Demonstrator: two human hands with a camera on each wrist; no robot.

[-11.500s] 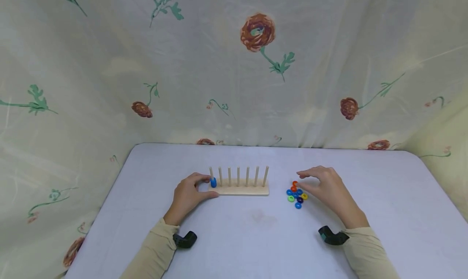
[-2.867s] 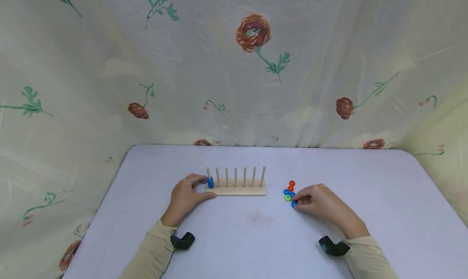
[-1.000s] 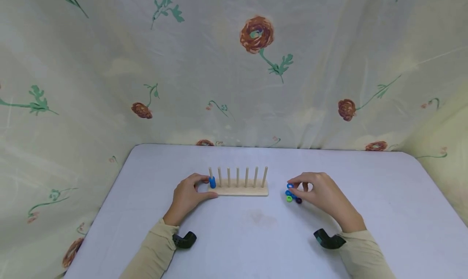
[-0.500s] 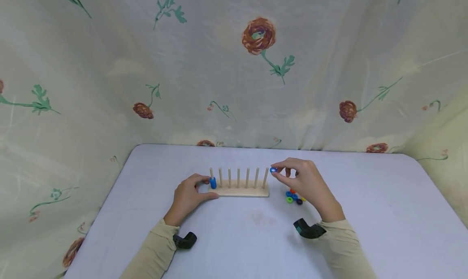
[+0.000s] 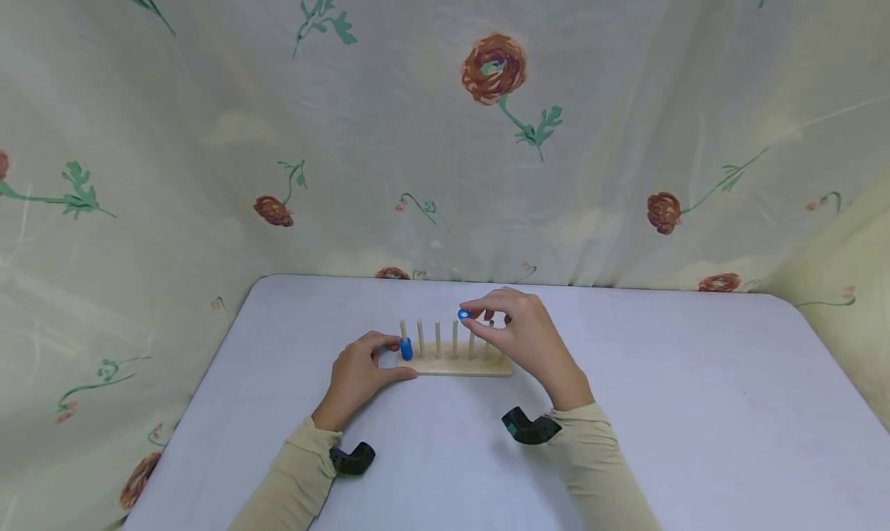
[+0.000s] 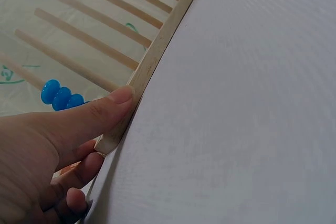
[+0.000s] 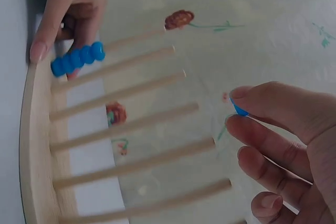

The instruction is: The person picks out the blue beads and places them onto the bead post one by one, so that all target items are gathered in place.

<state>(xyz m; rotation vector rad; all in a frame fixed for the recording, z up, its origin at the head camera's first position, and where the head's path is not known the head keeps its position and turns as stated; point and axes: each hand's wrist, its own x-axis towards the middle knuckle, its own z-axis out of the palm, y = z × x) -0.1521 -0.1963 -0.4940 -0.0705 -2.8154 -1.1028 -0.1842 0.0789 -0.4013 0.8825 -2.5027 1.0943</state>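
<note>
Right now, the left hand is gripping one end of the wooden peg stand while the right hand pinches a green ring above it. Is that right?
Not quite: the ring is blue, not green, as the head view shows. The right hand does pinch it above the wooden peg stand, whose end the left hand grips.
</note>
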